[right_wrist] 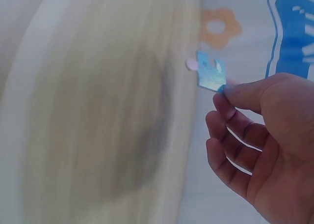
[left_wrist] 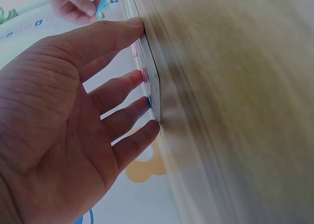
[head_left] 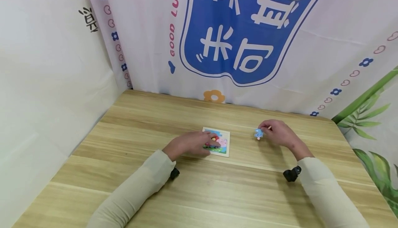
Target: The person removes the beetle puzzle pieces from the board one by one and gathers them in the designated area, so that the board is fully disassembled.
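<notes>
Your R hand (head_left: pixel 280 134) pinches a blue puzzle pc (head_left: pixel 257 132) twd far edge of table (head_left: pixel 217 193). Your L hand (head_left: pixel 192 143), spread-fingered, touches the puzzle board (head_left: pixel 228 146).

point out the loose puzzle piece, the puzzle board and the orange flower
Puzzle piece (right_wrist: pixel 211 78), right wrist view, middle of its blue face
Puzzle board (head_left: pixel 228 144), head view, right side of its pale rim
Orange flower (head_left: pixel 214 97), head view, its white centre

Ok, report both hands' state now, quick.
Left hand: open, resting on the puzzle board.
Right hand: closed, pinching a blue puzzle piece.
</notes>
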Demonstrator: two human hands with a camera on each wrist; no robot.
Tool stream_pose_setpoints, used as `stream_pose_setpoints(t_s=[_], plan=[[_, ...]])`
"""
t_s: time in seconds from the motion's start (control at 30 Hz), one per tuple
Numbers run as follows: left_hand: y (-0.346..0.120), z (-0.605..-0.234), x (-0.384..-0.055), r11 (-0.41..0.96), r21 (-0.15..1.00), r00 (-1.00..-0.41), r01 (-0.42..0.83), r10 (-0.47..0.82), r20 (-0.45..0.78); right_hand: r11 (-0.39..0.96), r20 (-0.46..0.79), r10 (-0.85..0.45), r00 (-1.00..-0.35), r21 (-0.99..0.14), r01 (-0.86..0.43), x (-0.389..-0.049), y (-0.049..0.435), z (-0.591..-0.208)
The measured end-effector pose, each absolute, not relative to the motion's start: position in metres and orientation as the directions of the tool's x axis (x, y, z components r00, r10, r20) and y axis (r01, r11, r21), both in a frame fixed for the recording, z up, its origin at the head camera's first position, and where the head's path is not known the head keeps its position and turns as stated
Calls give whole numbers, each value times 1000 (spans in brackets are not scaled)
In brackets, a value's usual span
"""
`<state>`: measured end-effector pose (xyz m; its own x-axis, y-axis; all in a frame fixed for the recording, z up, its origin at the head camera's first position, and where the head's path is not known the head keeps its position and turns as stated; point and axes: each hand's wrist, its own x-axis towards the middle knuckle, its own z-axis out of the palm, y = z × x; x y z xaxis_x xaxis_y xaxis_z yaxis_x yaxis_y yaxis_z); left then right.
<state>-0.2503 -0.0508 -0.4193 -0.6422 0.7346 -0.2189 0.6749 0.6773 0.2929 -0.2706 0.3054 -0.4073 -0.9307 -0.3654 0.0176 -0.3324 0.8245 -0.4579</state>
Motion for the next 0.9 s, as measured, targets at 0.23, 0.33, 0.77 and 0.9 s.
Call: stream_pose_setpoints(t_s=[0.23, 0.33, 0.77, 0.9], plan=[[-52, -420, -251, 674, 297, -642, 676, 737, -211, 835, -9, -344, -939, -461, -302, -266, 330, -414], [-52, -420, -250, 661, 309, -632, 684, 748, -202, 839, -11, -326, -945, -464, -284, -265, 340, -414], [-54, -423, -252, 650, 311, -618, 694, 759, -207, 849, -35, -310, -950, -459, -260, -268, 368, -419], [-55, -423, -251, 648, 295, -615, 702, 761, -206, 853, -47, -288, -957, -468, -233, -271, 371, -417]])
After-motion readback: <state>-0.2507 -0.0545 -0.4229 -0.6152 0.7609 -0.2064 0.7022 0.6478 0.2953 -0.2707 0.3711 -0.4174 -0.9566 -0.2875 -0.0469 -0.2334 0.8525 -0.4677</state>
